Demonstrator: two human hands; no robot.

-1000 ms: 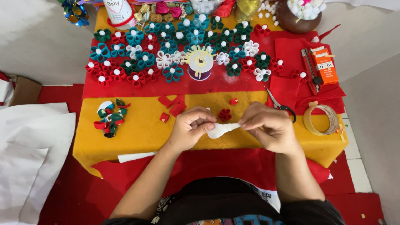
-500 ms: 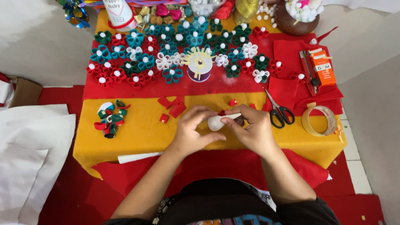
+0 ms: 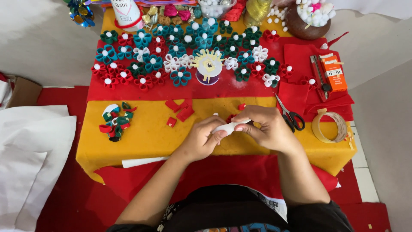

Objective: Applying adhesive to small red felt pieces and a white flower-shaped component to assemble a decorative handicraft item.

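Head view: fingertips [image 3: 223, 132] pinched on a white felt strip [image 3: 229, 126], left hand [image 3: 201, 139] and right hand [image 3: 266, 129] both closed on it, above the yellow felt cloth [image 3: 146, 137]. At 3 o'clock, black-handled scissors [image 3: 292, 116] and a tape roll [image 3: 329, 127]; at 10 o'clock, red felt scraps [image 3: 180, 111]; at 12 o'clock, rows of felt flowers [image 3: 171, 56].

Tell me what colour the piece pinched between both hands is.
White: the small folded piece, shown in the head view.
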